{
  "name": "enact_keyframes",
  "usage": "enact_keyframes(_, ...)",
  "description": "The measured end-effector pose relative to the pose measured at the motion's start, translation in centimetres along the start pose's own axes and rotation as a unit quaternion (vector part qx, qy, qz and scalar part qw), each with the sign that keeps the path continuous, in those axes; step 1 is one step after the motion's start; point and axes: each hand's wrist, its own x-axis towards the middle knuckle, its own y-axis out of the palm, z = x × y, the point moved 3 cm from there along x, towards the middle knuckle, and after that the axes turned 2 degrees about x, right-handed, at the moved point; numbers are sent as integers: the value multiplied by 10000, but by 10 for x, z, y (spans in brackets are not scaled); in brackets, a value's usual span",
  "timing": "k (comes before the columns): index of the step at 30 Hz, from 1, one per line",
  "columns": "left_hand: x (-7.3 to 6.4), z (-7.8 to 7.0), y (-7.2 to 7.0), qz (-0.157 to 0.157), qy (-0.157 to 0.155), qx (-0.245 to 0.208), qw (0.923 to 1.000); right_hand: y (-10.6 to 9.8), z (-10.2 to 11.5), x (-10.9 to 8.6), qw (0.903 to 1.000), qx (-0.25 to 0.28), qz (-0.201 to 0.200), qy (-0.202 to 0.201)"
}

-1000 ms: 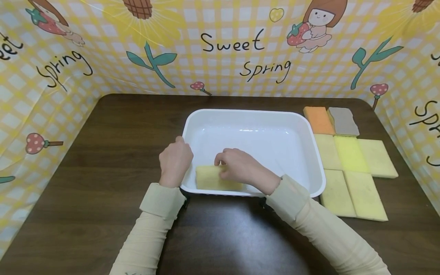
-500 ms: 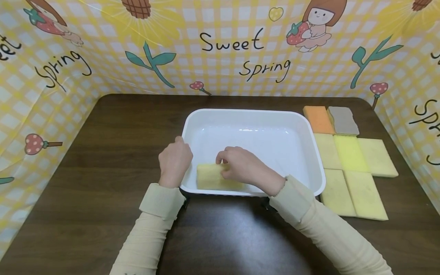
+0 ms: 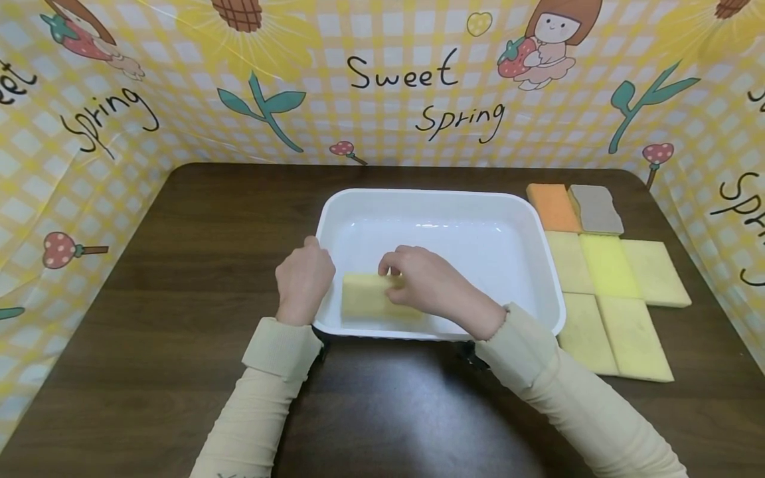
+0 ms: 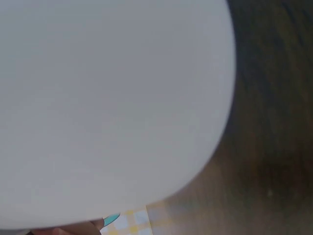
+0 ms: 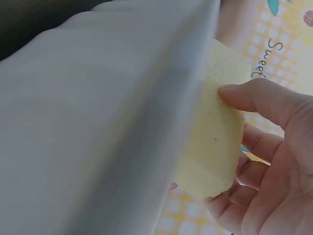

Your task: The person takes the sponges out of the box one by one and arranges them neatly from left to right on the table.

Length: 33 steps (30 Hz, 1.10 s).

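Note:
A white rectangular tray (image 3: 466, 265) stands on the dark wooden table. My left hand (image 3: 305, 280) grips its left rim with the fingers curled. In the left wrist view the tray's outer wall (image 4: 112, 107) fills most of the picture and hides most of that hand. Inside the tray, near its front left corner, a pale yellow sponge sheet (image 3: 362, 297) stands on edge. My right hand (image 3: 427, 282) pinches its upper edge. The right wrist view shows the thumb on one face of the sponge sheet (image 5: 220, 132) and curled fingers behind it.
Right of the tray lie several flat sponge pieces: an orange one (image 3: 552, 207), a grey one (image 3: 596, 209), a bright yellow one (image 3: 609, 265) and several pale yellow ones (image 3: 636, 338). A patterned yellow cloth (image 3: 400, 40) rises behind the table (image 3: 197, 265).
My right hand and the sponge sheet have shifted slightly up in the head view, away from the tray's front wall. The left hand and the tray stay in place.

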Motion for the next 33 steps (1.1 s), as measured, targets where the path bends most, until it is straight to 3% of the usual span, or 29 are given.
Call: enact_keyframes(33,0,-1,1,111,-23,96,9999,-37,-9,-13,9942,657,-812,260)
